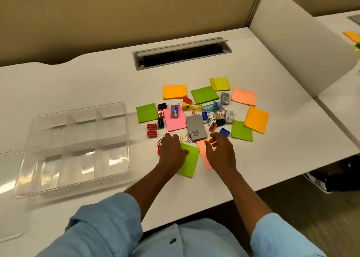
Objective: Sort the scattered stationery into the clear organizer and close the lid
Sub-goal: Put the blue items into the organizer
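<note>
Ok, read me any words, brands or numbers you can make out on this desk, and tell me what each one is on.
"camlin": on the lid of the grey box.
Smaller lines beside that word, same box: too small to read.
Print on the small blue box: blurred.
Print on the upper grey packet: blurred.
Print on the lower grey packet: blurred.
No other readable text shows.

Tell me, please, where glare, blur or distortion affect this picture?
Head view: bright glare patches sit on the near compartments of the clear organizer; head view: the wide lens bows the far edge of the desk; head view: the floor at lower right is smeared by blur, while the sticky notes look sharp.
</note>
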Demonstrator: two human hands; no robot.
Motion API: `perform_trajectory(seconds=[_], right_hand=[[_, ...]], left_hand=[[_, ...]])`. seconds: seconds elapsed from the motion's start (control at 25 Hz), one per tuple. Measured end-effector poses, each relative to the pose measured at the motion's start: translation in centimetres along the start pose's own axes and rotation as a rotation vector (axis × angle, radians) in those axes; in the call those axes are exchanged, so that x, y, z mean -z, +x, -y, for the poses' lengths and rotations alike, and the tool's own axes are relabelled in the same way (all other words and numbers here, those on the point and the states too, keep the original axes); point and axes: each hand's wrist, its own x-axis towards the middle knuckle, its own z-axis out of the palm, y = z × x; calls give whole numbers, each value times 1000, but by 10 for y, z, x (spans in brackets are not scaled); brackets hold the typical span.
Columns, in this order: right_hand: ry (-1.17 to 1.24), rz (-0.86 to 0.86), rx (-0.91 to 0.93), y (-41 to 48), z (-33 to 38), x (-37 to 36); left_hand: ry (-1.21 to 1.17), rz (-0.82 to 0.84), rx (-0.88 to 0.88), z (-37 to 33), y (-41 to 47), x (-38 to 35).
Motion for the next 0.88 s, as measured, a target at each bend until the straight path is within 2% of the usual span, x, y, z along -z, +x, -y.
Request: perform_trajectory(seconds=[0.2,0.36,0.48,0.6,0.76,0.88], right_hand=[[107,0,39,44,-10,4],[138,146,143,83,-2,-11],[78,353,293,116,20,-38],[-36,513,402,145,45,-60],[-329,503,547,165,63,-75],[-363,497,563,165,58,-78]], left_hand=[[-125,-46,103,-9,13,8],[-332,-118,194,-15,25,31],[-472,-238,236,-11,28,52],[-571,-323,196,-6,21,70],[-699,-364,147,-1,12,94],[-709,-402,155,7,5,107]])
